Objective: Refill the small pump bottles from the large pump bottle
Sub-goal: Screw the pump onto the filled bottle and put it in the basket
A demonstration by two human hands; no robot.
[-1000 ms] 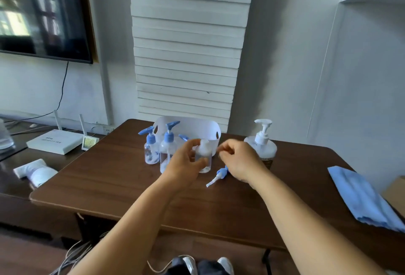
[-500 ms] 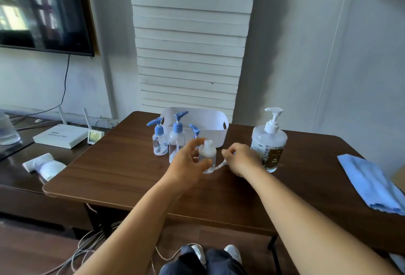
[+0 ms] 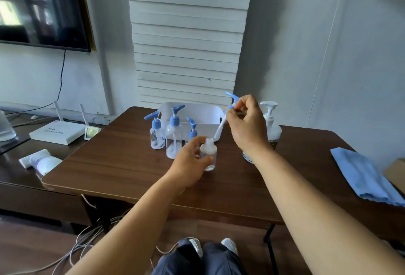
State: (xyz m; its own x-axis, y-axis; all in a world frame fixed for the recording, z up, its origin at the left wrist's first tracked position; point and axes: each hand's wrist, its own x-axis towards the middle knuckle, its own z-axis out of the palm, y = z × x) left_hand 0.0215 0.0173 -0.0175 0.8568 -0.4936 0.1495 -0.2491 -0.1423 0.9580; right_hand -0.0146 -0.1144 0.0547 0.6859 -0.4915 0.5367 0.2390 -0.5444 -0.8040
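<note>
Dark brown wood forms the table (image 3: 122, 165), the landmark for everything in the single head view. Near its middle stands the uncapped small bottle (image 3: 209, 154), clear and upright, with the left hand (image 3: 190, 165) curled round its side, thumb and fingers gripping the body. Above that bottle's open neck, the right hand (image 3: 247, 125) pinches a blue pump head (image 3: 231, 103) between thumb and fingertips; its white dip tube (image 3: 219, 131) slants down, its lower end just beside the bottle's mouth. Farther back on the table, left of the held bottle, stand three capped small pump bottles (image 3: 174, 141) with blue pumps, close together. Behind them sits a white basket (image 3: 203, 112) at the table's far edge. The large pump bottle (image 3: 271, 130), white-pumped, stands on the table behind the right wrist, partly hidden by it. A blue cloth (image 3: 363, 178) lies at the table's right end. Left of the table, a lower dark cabinet carries a white router (image 3: 57, 132).
</note>
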